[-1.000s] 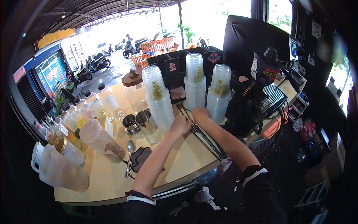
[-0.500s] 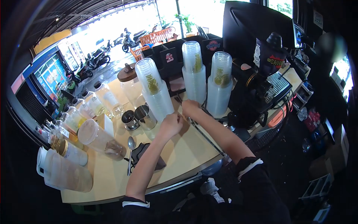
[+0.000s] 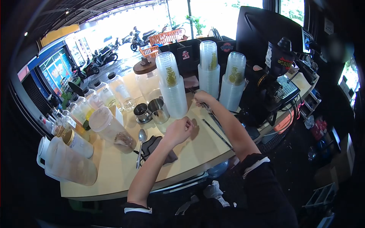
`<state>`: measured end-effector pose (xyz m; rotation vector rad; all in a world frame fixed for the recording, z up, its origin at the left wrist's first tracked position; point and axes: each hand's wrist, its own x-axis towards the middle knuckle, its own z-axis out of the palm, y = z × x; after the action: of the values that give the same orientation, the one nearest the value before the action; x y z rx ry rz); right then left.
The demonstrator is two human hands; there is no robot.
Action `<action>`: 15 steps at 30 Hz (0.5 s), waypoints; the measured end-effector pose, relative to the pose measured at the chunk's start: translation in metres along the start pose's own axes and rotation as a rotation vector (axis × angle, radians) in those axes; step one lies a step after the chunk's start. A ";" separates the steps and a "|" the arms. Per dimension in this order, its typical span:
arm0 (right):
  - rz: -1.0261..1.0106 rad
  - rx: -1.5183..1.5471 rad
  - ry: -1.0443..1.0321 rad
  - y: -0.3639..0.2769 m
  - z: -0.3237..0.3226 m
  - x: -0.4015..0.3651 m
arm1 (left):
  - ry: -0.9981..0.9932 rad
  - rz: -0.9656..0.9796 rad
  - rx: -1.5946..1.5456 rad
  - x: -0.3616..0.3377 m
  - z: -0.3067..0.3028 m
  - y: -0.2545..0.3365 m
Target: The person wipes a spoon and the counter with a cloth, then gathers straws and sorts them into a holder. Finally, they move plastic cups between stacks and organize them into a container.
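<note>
Over the wooden counter (image 3: 197,152), my left hand (image 3: 180,130) is closed with fingers curled, just in front of the nearest tall stack of clear cups (image 3: 173,91); what it holds, if anything, is hidden. My right hand (image 3: 203,98) is closed at dark thin utensils, between that stack and the middle cup stack (image 3: 209,76); its exact hold is too small to make out. A long dark stick (image 3: 217,133) lies beside my right forearm. Two metal cups (image 3: 158,111) stand left of the near stack. A spoon (image 3: 141,142) and a dark cloth (image 3: 157,148) rest nearer me.
Plastic pitchers (image 3: 72,161), a tall lidded container (image 3: 110,127) and several bottles fill the left side. A wooden-lidded jar (image 3: 147,81) is behind the metal cups. A third cup stack (image 3: 232,83) and a coffee machine (image 3: 283,89) stand at the right.
The view has shifted, so the counter items appear further right. My left hand has moved back from the base of the near cup stack, and the long stick's near-hand end now shows apart from my right hand.
</note>
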<state>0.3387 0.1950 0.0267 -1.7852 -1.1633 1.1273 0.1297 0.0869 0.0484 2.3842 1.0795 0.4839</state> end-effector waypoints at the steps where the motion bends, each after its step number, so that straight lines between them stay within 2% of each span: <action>1: 0.002 -0.003 0.005 0.000 -0.002 -0.005 | -0.009 0.005 -0.008 0.000 0.001 0.000; 3: 0.028 0.182 -0.047 0.003 -0.007 -0.014 | -0.016 0.016 -0.020 -0.001 0.005 -0.001; 7: 0.005 0.356 -0.075 0.008 -0.005 -0.025 | -0.028 0.044 -0.031 0.000 0.017 -0.003; 9: -0.159 0.541 -0.018 0.010 -0.002 -0.033 | -0.029 0.057 -0.039 0.000 0.019 -0.004; 10: -0.162 0.542 -0.012 0.009 -0.001 -0.037 | -0.017 0.069 -0.041 0.000 0.020 -0.004; 12: -0.241 0.742 0.002 0.005 0.003 -0.045 | -0.007 0.083 -0.042 0.002 0.022 -0.006; 13: -0.242 0.743 0.005 0.001 0.006 -0.049 | 0.008 0.097 -0.040 0.004 0.023 -0.007; 15: -0.079 0.956 -0.047 -0.007 0.011 -0.056 | 0.019 0.112 -0.038 0.006 0.028 -0.010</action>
<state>0.3143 0.1455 0.0444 -0.9619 -0.5313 1.3607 0.1415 0.0899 0.0200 2.4199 0.9398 0.5628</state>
